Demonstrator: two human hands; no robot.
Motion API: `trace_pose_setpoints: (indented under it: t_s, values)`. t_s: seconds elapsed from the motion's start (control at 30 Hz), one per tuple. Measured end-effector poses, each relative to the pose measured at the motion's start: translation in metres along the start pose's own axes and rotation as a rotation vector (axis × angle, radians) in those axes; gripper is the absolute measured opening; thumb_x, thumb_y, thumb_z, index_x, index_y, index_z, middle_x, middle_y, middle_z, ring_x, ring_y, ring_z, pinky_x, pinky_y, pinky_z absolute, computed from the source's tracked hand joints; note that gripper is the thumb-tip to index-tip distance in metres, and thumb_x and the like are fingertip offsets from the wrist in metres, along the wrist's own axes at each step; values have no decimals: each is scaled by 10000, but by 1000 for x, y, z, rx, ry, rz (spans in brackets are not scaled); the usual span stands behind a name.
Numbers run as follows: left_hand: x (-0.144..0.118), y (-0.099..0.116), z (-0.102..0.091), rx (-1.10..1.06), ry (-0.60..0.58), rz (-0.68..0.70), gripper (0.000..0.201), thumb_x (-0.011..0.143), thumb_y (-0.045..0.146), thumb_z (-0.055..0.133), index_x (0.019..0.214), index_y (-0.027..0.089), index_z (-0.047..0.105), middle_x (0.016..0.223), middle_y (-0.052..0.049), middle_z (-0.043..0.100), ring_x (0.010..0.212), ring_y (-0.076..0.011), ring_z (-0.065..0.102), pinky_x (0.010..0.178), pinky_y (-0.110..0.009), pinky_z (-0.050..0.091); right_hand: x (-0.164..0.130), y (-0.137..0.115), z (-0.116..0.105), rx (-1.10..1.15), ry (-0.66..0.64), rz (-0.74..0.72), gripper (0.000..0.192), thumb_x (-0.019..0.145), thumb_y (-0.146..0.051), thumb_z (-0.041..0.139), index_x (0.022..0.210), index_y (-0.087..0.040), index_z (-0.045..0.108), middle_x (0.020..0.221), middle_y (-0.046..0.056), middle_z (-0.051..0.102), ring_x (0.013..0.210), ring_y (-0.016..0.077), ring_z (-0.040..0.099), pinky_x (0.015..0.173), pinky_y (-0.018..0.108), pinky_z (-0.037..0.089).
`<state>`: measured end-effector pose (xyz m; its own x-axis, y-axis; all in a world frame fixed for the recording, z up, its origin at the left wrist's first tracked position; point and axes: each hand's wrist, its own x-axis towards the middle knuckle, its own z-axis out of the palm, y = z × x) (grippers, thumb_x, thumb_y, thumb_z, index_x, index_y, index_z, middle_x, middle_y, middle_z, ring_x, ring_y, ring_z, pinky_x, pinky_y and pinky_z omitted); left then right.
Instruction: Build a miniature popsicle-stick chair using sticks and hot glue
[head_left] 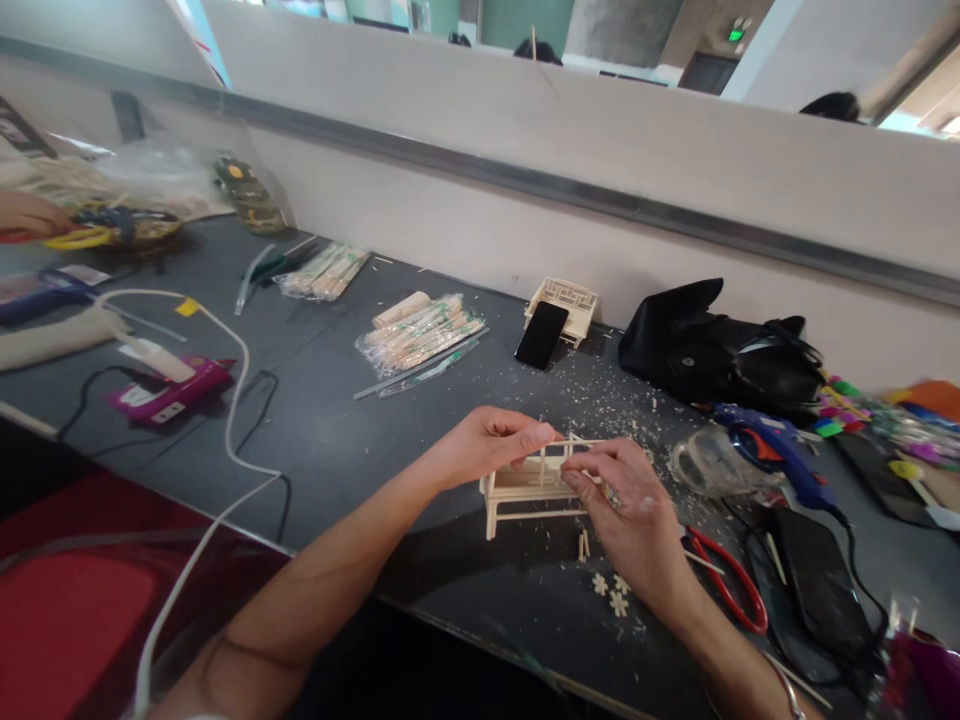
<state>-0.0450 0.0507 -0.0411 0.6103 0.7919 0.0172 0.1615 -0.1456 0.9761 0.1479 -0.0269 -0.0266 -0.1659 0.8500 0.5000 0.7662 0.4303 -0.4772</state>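
Bench model [534, 487]: standing on the tabletop [352, 440] near its front edge, being held between both hands.
Left hand [487, 445]: fingers being pinched on the top rail.
Right hand [626, 500]: fingers being pressed together on a thin stick at the frame.
Progress: legs and seat judged done; back rails being added; flower cutouts [609, 592] lying unused.
Room: open to the left; scissors [724, 580] and glue gun [772, 450] crowding the right.

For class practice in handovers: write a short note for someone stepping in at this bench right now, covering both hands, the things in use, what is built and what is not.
Left hand: fingertips pinch the top rail of the small wooden frame, left side.
Right hand: fingertips on the same rail, right side.
The frame stands on the grey table; legs and lower rails are joined.
Loose beside it: short sticks, three wooden flowers, red-handled cutters, blue glue gun, stick packs.
Flowers and sticks not yet attached.
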Motion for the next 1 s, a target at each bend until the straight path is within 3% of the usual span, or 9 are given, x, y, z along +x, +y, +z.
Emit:
trace_pose_setpoints:
  t_s: [0.47,0.67,1.0]
  values:
    - [0,1,0,-20,3,8,522,868,648,517,838,179,745,523,22,457,597,-143,542,503,-225,364,2,0,-1,-16,-43,5,236,954,-277,523,819,-256,716,818,38,624,797,198,585,724,340,473]
    - [1,0,1,-22,1,1,515,867,632,524,885,173,757,556,17,501,575,-122,484,502,-226,354,2,1,0,-27,-42,-6,238,958,-278,524,819,-255,716,805,35,632,787,195,589,721,339,466]
    - [0,3,0,-46,-4,-13,557,849,657,529,998,172,762,554,40,446,535,-102,391,485,-221,302,4,-1,-1,-27,-47,-13,246,960,-300,523,820,-263,723,789,32,647,772,191,601,713,341,471]
